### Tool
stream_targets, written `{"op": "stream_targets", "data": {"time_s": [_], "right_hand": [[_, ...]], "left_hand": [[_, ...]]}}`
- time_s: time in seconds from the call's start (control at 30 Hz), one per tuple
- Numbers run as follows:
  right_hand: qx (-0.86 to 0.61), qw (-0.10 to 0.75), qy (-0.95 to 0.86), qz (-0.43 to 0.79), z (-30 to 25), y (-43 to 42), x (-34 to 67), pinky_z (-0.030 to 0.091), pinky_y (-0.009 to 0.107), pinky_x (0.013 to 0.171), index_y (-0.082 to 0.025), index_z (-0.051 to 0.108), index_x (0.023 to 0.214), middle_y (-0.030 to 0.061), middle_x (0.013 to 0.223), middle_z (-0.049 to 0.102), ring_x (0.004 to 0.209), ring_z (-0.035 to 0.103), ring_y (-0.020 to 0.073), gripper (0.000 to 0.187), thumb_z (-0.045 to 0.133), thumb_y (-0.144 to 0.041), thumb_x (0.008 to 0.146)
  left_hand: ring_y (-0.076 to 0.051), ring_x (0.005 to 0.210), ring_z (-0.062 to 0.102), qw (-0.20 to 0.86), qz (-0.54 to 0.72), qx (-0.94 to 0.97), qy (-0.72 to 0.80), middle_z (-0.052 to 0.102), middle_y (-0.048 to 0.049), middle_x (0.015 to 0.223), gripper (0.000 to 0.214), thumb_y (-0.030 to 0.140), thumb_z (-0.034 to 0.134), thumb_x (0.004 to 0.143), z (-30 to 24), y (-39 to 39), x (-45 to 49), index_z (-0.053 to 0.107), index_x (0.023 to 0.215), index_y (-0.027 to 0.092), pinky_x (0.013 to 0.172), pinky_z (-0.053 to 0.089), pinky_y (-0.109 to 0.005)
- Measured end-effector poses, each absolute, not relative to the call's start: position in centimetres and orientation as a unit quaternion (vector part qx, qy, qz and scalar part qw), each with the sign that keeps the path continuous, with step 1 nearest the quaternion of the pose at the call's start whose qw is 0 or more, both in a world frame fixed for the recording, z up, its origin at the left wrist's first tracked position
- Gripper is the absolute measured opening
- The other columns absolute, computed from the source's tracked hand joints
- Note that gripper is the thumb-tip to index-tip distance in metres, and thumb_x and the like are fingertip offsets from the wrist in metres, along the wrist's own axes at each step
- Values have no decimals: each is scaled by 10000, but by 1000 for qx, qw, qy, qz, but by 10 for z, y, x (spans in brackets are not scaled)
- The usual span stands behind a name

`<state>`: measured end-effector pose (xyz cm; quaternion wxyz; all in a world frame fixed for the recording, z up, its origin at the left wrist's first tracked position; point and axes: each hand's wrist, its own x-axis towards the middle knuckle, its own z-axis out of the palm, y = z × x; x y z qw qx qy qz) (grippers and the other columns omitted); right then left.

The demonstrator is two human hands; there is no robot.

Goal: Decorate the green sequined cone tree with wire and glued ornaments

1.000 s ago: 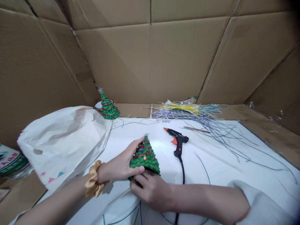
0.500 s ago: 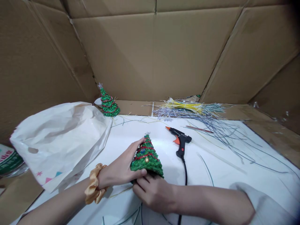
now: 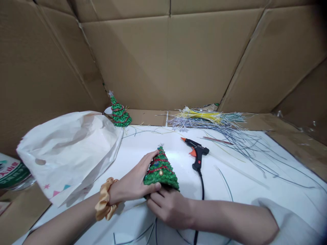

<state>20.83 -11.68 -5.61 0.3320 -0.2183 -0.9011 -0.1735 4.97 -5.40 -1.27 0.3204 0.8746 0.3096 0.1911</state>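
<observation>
A small green Christmas tree (image 3: 166, 172) with red garland, a gold bauble and a star tip is tilted on its side edge, its underside facing me. My left hand (image 3: 138, 178) is closed around its left side, with the thumb along the bottom rim. Below the rim, my right hand (image 3: 168, 207) has its fingers curled up into the underside. Whatever those fingertips pinch is hidden by the hand and the tree. Just to the right lies a black glue gun (image 3: 198, 151) with an orange nozzle and trigger, its cord running down past my right forearm.
A white plastic bag (image 3: 74, 146) lies at the left, beside a large labelled bottle (image 3: 14, 173). Another decorated tree (image 3: 120, 114) stands at the back left. Bundled yellow and green wires (image 3: 204, 115) spread across the back right. Loose wires (image 3: 138, 238) lie near the front. Cardboard walls (image 3: 168, 61) enclose the table.
</observation>
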Motion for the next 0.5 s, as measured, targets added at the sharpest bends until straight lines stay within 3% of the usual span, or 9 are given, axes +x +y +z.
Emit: {"op": "stream_targets", "data": {"time_s": [0.23,0.5], "right_hand": [[-233,281,-921,-134,-54,-126,203,400,289,603,-138,549,835,65,756,584,650,505,166,116,436,-147,812],[-239,243,-934,-110,-57,-122,204,376,275,514,-149,527,855,53,715,582,613,507,158,101,450,-135,791]], "left_hand": [[-317,1344,223,339,207,875,278,196,-144,1470,852,633,458,777,-19,-56,48,112,1416,189,1112,198,-470],[-329,1322,266,356,216,861,292,235,-149,1458,911,663,507,726,-20,-57,48,141,1411,188,1098,223,-481]]}}
